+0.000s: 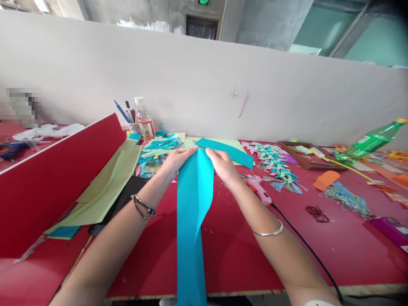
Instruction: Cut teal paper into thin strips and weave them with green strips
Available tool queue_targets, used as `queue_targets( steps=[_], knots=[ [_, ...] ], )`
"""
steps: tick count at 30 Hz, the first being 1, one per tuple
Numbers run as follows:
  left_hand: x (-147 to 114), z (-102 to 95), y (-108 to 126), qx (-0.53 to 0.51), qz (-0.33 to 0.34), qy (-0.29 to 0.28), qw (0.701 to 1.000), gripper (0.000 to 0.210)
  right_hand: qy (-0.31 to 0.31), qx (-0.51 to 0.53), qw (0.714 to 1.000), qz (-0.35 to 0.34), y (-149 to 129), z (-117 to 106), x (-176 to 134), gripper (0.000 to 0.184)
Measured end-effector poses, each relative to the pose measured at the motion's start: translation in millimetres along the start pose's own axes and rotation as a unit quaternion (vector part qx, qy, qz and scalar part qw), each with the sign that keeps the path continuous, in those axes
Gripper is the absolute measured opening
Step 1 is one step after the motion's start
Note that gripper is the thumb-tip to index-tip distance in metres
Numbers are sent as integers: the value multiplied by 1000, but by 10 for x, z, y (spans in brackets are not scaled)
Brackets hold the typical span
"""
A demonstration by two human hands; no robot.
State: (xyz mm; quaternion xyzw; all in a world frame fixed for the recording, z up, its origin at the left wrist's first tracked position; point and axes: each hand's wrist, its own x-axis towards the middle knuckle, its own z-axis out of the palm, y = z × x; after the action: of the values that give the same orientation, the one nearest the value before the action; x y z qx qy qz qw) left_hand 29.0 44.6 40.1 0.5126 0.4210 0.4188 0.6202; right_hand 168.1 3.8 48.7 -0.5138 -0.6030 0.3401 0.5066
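Observation:
A long strip of blue paper (189, 212), creased lengthwise, hangs down toward me past the table's front edge. My left hand (180, 159) pinches its far left corner, and my right hand (223, 163) pinches the far right corner. The strip's right side curls up along the crease. Just beyond my hands, another blue paper piece (229, 152) lies on pale green sheets (242, 146). To the left of my left hand sits a pile of cut blue and green paper pieces (156, 153). A pink glue gun (262, 190) rests to the right of my right hand.
A red panel (63, 182) stands at left beside green paper sheets (105, 187). Along the white partition (191, 85) are a clear bottle (145, 121), a pen cup (134, 127) and braided paper strands (276, 163). A green bottle (369, 142) leans at right; a black cord (309, 250) crosses the table.

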Motion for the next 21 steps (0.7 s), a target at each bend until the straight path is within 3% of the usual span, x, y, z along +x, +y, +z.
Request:
queue_targets(
  steps=[11,21],
  knots=[
    [-22,22,23,178,106,107,972,34,-19,-35,999,8,27,21,-15,38],
    [16,-43,26,181,118,111,970,34,0,-91,996,-19,44,7,2,38]
  ],
)
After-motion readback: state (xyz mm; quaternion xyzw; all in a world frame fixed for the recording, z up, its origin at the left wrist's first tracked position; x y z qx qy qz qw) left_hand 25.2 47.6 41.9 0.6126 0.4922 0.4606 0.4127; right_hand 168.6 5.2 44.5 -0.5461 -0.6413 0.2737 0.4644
